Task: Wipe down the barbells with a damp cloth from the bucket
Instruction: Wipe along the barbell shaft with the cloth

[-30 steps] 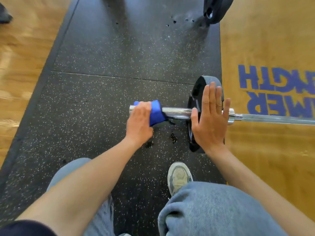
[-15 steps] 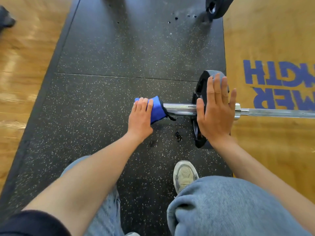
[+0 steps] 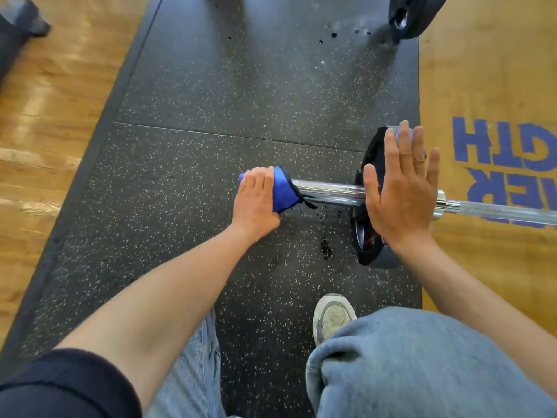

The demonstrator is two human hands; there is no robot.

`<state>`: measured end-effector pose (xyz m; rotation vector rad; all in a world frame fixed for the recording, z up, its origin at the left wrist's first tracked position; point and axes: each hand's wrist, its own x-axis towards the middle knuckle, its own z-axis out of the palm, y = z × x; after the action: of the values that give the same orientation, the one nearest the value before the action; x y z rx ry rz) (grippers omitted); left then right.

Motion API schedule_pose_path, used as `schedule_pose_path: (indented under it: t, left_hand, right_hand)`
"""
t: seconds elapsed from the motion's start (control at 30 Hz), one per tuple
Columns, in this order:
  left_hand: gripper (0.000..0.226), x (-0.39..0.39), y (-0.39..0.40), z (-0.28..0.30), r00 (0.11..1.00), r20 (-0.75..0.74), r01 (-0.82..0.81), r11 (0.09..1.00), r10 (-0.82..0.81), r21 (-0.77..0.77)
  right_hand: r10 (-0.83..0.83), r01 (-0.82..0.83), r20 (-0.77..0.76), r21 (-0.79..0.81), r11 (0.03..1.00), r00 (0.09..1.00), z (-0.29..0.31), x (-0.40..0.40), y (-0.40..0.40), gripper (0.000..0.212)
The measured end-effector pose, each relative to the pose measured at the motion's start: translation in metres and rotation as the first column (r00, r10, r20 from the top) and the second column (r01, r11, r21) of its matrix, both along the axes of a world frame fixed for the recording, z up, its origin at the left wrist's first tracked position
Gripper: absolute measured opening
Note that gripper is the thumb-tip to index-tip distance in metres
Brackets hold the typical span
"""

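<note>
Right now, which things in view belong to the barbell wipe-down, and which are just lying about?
In the job:
- blue cloth, gripped by the left hand round the sleeve end
- barbell
- weight plate, steadied by the flat right hand

Lying about:
- second plate at the mat's far edge
- dark object on the wood floor, top left

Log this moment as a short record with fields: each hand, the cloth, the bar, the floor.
left hand: grips the blue cloth round the sleeve end
right hand: flat, fingers straight, pressed against the black weight plate
blue cloth: wrapped over the tip of the bar
barbell sleeve: chrome, bare between cloth and plate
floor: speckled rubber mat with dark wet spots below the sleeve
bucket: not in view
</note>
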<state>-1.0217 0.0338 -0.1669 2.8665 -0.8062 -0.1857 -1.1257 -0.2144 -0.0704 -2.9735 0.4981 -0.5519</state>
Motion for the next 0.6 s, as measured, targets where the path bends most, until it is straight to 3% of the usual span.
schedule_pose_path:
  t: [0.07, 0.17, 0.3, 0.43, 0.6]
  left_hand:
    - [0.099, -0.005, -0.024, 0.001, 1.000, -0.012, -0.008, 1.000, 0.008, 0.021]
    - [0.097, -0.010, -0.051, -0.001, 0.994, -0.001, 0.109, 0.992, -0.110, -0.070]
    - [0.083, 0.018, -0.034, -0.002, 0.993, 0.033, 0.114, 0.984, -0.111, -0.140]
    - [0.070, 0.043, -0.026, -0.006, 0.994, 0.069, 0.089, 0.995, -0.087, -0.032]
    - [0.076, 0.054, -0.047, -0.007, 0.985, 0.082, 0.150, 0.988, -0.152, 0.031]
  right_hand:
    - [0.004, -0.004, -0.004, 0.006, 1.000, 1.000, 0.002, 0.006, -0.002, 0.066]
    - [-0.021, 0.021, -0.009, 0.027, 0.999, 1.000, 0.006, 0.017, -0.009, 0.067]
    - [0.000, -0.002, 0.028, 0.087, 0.996, 1.000, 0.014, 0.041, -0.022, 0.063]
    - [-0.031, 0.019, 0.119, 0.102, 0.995, 0.992, 0.021, 0.040, -0.019, 0.058]
    - [-0.039, 0.036, 0.065, 0.036, 0.999, 0.997, -0.004, 0.020, -0.011, 0.058]
